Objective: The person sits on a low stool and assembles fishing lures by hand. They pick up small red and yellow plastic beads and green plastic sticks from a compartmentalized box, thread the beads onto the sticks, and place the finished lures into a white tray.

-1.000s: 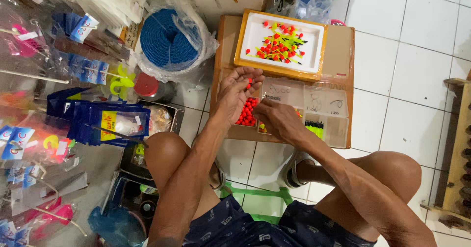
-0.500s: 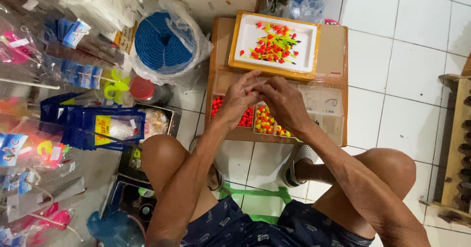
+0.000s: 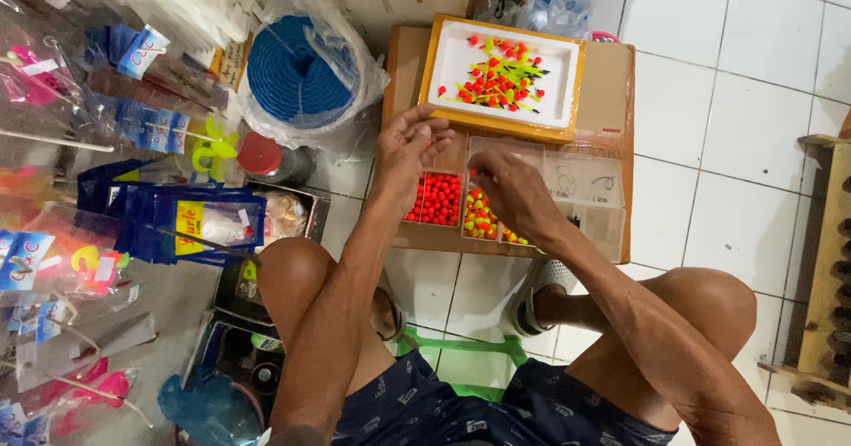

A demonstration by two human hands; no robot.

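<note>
A clear compartment box [image 3: 585, 193] lies on a small wooden table [image 3: 612, 74]. One of its cells holds red beads [image 3: 434, 199], and the cell beside it holds yellow-and-red floats [image 3: 479, 217]. My left hand [image 3: 406, 149] hovers over the box's upper left corner, palm turned up and fingers loosely curled. Anything small in it is too tiny to make out. My right hand [image 3: 512, 191] reaches down over the yellow-float cell, its back to the camera and its fingertips hidden. Behind the box stands a white tray with an orange rim [image 3: 434, 65] holding several red and yellow floats.
A coil of blue rope in a plastic bag [image 3: 297, 74] sits left of the table. Blue packets [image 3: 191, 220] and hanging bagged tackle crowd the left side. My knees flank a green stool [image 3: 461, 348] on white floor tiles. A wooden rack [image 3: 829, 260] stands at the right.
My hands were together over the red and yellow cells. The left hand has since lifted up and to the left, and the right hand has stayed over the yellow floats.
</note>
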